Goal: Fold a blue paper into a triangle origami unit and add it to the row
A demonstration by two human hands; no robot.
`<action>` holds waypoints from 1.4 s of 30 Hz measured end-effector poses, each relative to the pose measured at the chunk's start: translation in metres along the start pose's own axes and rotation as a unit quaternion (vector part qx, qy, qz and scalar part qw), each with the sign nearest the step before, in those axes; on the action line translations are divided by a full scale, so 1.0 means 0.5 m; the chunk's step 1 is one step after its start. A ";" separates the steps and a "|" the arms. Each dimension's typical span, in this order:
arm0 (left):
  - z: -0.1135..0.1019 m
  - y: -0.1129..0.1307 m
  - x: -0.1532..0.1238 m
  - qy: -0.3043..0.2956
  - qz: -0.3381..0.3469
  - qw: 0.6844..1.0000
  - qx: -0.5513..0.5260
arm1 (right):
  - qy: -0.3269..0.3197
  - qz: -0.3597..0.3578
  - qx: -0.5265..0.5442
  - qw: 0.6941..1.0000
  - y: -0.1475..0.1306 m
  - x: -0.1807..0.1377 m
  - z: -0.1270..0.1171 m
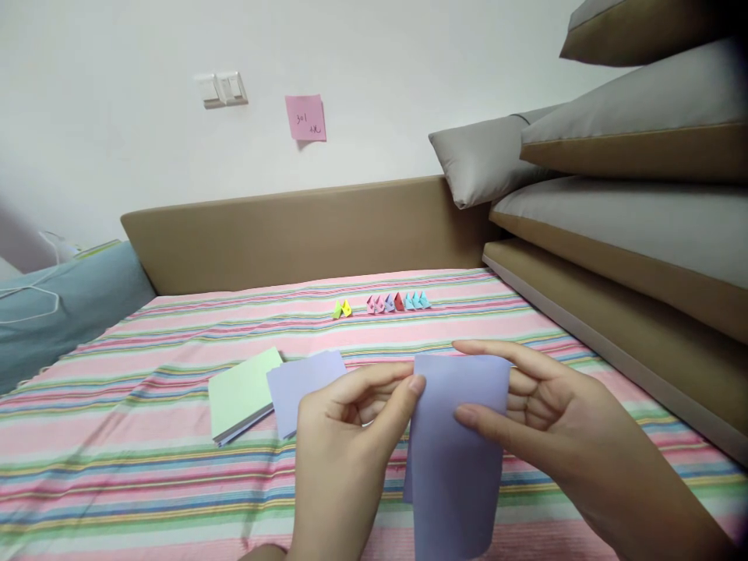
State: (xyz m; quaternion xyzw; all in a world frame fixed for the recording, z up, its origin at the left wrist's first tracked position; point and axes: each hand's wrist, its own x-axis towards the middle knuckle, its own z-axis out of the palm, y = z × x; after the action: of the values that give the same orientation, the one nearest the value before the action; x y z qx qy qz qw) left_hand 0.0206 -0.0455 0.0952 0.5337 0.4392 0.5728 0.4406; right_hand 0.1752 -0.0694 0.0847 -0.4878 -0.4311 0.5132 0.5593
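Both hands hold a sheet of purple paper (456, 475) upright in front of me; it looks folded, with a second layer showing behind its left edge. My left hand (356, 436) pinches the upper left corner between thumb and forefinger. On the right side, my right hand (543, 413) grips the sheet with the thumb on the front and the fingers behind, partly hidden. Left of my left hand lie a few purple sheets (304, 386) and a stack of paper with a green sheet (245, 393) on top.
Small folded paper pieces stand in a row farther back: a yellow pair (342, 309) and several pink, purple, red and blue ones (399, 301). A striped cloth (175, 483) covers the surface. Grey-brown cushions (631, 210) are piled at right; a pink note (305, 118) hangs on the wall.
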 end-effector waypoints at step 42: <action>-0.003 -0.024 0.031 -0.043 -0.008 0.999 0.014 | -0.022 -0.040 -0.062 0.997 0.007 0.035 -0.028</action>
State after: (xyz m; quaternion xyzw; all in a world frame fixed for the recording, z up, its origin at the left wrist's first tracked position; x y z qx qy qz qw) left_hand 0.0186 -0.0277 0.0869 0.5605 0.4323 0.5396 0.4558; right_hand 0.1903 -0.0533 0.0787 -0.4928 -0.4934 0.4732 0.5384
